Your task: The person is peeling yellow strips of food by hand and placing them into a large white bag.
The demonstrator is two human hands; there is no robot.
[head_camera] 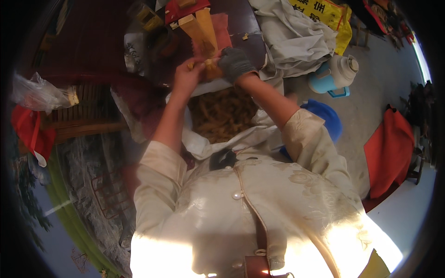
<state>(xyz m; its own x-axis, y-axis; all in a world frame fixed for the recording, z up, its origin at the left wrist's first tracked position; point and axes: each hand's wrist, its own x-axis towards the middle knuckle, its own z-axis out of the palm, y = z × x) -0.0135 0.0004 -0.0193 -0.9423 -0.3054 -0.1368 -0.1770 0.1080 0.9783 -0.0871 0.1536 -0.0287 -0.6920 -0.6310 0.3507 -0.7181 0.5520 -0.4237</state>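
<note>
My left hand [189, 73], bare, pinches a small yellow piece [190, 66] at the near edge of the dark red table [240, 21]. Beside it on the right, my right hand [234, 62] wears a grey glove, its fingers bent against a small orange-yellow piece [211, 67] whose kind I cannot tell. Just beyond both hands, two yellowish wooden blocks [200, 31] lie at an angle on a reddish cloth [220, 29]. Below the hands, an open white sack [201, 146] holds many brown pieces [222, 114].
Grey-white cloth [292, 34] and a yellow printed bag [323, 14] lie right of the table. A blue and white thermos jug [330, 75] and a blue object [323, 118] are on the right. A clear plastic bag [41, 93] rests on a slatted wooden seat [90, 114] at left.
</note>
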